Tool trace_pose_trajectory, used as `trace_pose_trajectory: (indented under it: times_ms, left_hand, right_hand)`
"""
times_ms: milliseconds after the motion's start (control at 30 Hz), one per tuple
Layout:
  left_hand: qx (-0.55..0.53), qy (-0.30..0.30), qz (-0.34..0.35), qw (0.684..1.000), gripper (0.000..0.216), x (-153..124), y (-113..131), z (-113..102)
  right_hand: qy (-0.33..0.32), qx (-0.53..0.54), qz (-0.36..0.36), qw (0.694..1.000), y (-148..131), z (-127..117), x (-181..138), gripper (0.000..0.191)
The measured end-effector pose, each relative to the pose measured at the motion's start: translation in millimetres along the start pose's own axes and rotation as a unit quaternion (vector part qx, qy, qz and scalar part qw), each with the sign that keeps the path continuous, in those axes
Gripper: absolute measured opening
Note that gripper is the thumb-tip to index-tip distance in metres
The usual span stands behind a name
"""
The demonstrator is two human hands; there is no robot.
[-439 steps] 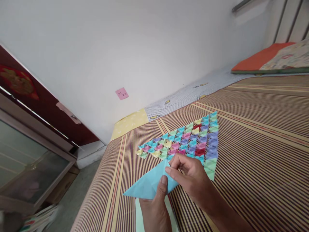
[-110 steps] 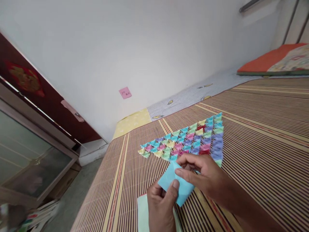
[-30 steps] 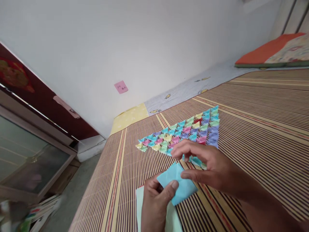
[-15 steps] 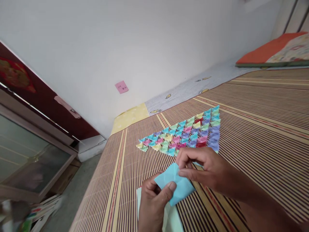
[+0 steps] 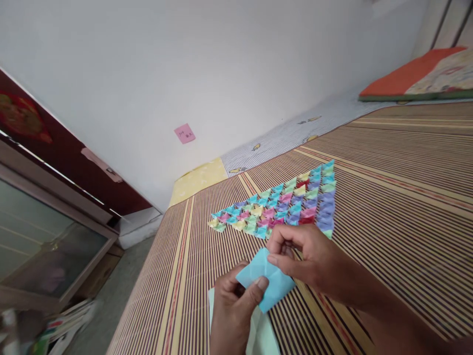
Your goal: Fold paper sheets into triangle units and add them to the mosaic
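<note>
A square of light blue paper (image 5: 275,286) with crease lines is held up between my two hands. My left hand (image 5: 236,305) grips its lower left side, thumb pressed flat on top. My right hand (image 5: 301,251) pinches the upper corner between thumb and index finger, and the other fingers are curled. Under my left hand lies pale green paper (image 5: 264,335), partly covered. Just beyond my hands, many small folded paper pieces (image 5: 286,199) in blue, green, pink, yellow and purple stand in rows forming a triangle; my right hand hides part of the near rows.
The striped mat (image 5: 388,197) covers the bed, whose left edge drops to a grey floor (image 5: 107,291). A white wall runs behind, with a pink note (image 5: 185,133) stuck on it. Folded orange bedding (image 5: 406,76) lies far right. A glass-fronted cabinet (image 5: 48,246) stands left.
My right thumb and fingers have shifted slightly left along the blue paper, and its upper corner is now more covered by them. My left hand keeps its grip. The view has moved slightly.
</note>
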State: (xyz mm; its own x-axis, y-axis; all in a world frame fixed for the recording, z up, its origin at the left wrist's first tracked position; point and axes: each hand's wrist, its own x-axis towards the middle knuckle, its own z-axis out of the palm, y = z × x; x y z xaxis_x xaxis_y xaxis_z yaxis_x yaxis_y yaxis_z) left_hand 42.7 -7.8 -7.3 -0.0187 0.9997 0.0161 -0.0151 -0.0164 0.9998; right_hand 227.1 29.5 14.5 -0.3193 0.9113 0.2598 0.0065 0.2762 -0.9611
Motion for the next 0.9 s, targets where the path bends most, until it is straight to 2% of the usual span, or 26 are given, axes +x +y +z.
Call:
trace_pose_trajectory:
  times_ms: [133,233,467,700,900]
  left_hand:
    - [-0.004,0.003,-0.001,1.0,0.033,0,-1,0]
    - [-0.011,-0.004,-0.002,1.0,0.033,0,-2,0]
    - [-0.078,-0.006,-0.022,0.997,0.029,-2,-5,5]
    - [-0.061,-0.029,-0.041,0.997,0.029,1,-4,5]
    - [-0.053,0.026,-0.04,0.997,0.032,-2,6,18]
  right_hand:
    - [0.005,0.032,0.0,0.999,2,1,1,0.007]
    - [0.001,0.07,0.007,0.998,2,0,3,0.013]
    - [-0.09,0.137,0.042,0.986,11,-1,4,0.024]
    - [-0.037,0.111,-0.004,0.993,15,6,8,0.03]
    - [-0.045,0.07,0.003,0.997,10,7,7,0.029]
